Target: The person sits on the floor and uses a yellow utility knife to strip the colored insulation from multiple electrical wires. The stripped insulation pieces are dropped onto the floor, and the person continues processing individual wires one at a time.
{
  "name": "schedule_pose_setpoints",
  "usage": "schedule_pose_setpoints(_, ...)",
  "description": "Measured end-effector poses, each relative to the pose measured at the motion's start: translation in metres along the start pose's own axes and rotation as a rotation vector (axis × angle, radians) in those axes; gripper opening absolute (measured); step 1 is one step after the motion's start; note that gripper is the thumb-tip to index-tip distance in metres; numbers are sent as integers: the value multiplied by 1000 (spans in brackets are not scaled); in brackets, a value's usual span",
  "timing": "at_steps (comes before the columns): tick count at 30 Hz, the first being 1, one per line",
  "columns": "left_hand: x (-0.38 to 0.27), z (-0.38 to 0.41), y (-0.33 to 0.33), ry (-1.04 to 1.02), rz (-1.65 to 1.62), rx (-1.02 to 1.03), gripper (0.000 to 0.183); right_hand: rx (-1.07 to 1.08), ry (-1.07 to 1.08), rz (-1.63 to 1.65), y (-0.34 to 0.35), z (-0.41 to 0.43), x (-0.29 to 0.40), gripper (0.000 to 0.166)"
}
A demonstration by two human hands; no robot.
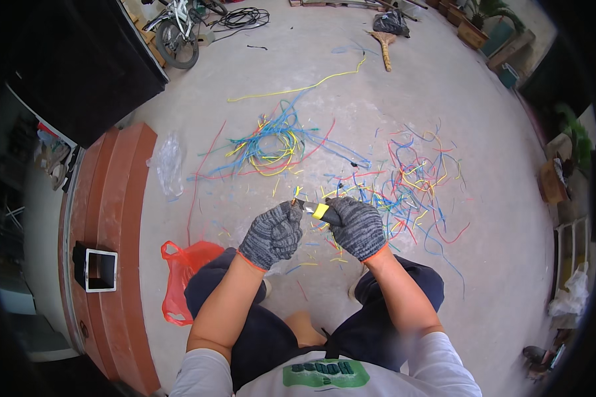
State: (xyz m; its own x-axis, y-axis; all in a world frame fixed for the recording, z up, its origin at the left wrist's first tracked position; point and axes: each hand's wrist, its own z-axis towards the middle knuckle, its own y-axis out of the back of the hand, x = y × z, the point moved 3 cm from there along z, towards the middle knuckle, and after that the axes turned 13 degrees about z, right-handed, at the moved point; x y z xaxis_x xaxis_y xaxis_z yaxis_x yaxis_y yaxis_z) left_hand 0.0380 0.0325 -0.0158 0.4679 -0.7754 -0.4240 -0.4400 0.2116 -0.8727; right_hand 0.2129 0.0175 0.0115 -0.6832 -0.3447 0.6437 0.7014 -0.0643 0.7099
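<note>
My left hand (274,233), in a grey knitted glove, is closed on a short piece of wire with a yellow end (298,191) and copper-coloured strands. My right hand (357,226), gloved alike, grips a black and yellow utility knife (321,211). The knife's blade points left and meets or nearly meets the wire at my left fingertips; exact contact cannot be told. Beyond my hands lies a tangled coil of blue, yellow, green and red wires (273,144) on the concrete floor. Short cut wires and insulation pieces (402,193) are scattered to the right, partly behind my right hand.
A red plastic bag (179,283) lies beside my left leg, near reddish steps (124,208). Clear plastic film (170,166) is at the left. Farther off are a bicycle (178,37), black cable (241,19), a straw hand broom (386,48) and a black bag (391,23).
</note>
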Motion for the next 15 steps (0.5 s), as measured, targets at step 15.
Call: schedule_pose_setpoints(15,10,2,-15,12,-153,165,22,-39,23,58,2,0,2,25)
